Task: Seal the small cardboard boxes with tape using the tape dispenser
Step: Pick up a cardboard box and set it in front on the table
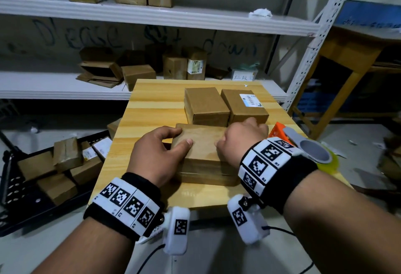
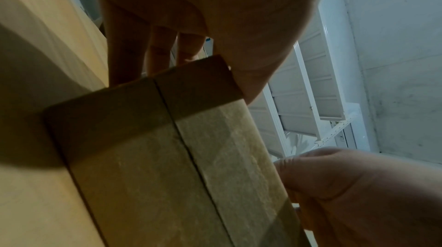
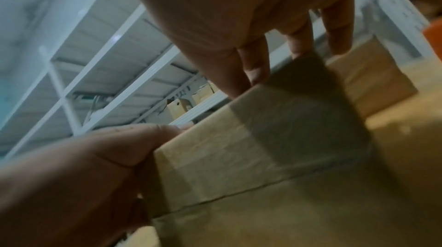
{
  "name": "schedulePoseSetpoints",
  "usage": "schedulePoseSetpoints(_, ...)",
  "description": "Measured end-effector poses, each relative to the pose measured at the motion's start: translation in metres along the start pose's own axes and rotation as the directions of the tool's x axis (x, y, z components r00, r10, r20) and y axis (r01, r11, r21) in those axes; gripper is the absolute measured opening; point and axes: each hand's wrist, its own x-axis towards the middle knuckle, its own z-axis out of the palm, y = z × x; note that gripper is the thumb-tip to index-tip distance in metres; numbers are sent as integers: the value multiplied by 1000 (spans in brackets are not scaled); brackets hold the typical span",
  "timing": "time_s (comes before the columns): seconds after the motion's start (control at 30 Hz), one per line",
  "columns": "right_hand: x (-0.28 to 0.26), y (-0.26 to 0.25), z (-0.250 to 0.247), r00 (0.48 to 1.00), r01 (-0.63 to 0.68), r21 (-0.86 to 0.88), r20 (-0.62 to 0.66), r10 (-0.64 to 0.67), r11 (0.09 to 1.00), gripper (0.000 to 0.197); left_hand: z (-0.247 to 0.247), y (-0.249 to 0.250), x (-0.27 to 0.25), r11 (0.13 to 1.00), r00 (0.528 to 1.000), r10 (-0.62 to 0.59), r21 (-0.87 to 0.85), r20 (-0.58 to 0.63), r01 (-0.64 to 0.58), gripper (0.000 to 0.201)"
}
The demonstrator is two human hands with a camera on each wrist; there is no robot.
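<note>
Open wooden table surface left of the near box: free approach there. Behind it, two boxes side by side, touching, blocking the far side. Right side crowded by tape dispenser just beside the right hand. Shelving close behind table edge.

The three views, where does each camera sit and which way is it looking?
Head: worn high, looks forward and down at the table; both hands and banded forearms show.
Left wrist: low beside the near box, looks along the left hand.
Right wrist: low, looks along the right hand; blurred.
Shared: both wrist views show the taped box and shelving behind.
</note>
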Motion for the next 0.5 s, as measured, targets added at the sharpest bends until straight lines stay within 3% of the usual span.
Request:
schedulePoseSetpoints(0.07,1,4,-1,996,68,-8,-53,-69,998,39,-1,1,0,1000,1000,-5,9,2,5,44)
schedulePoseSetpoints(0.17,0,20,-3,981,151,268,-162,-110,952,29,-1,2,-1,1000,1000,0,18,3,0,45)
schedulePoseSetpoints(0.23,1,31,1,982,142,469,-180,-63,872,49,-1,2,0,1000,1000,4,19,-2,-4,46)
schedulePoseSetpoints(0.33,8,41,19,1000,11,721,-5,-11,693,87,-1,2,1,1000,1000,-3,3,-7,3,46)
schedulePoseSetpoints(0.4,12,43,30,998,-45,809,60,-6,587,79,0,2,1,1000,1000,-11,-8,-1,11,46)
schedulePoseSetpoints(0.5,15,45,36,998,15,834,19,-56,551,43,-1,2,0,1000,1000,-11,-20,-4,11,46)
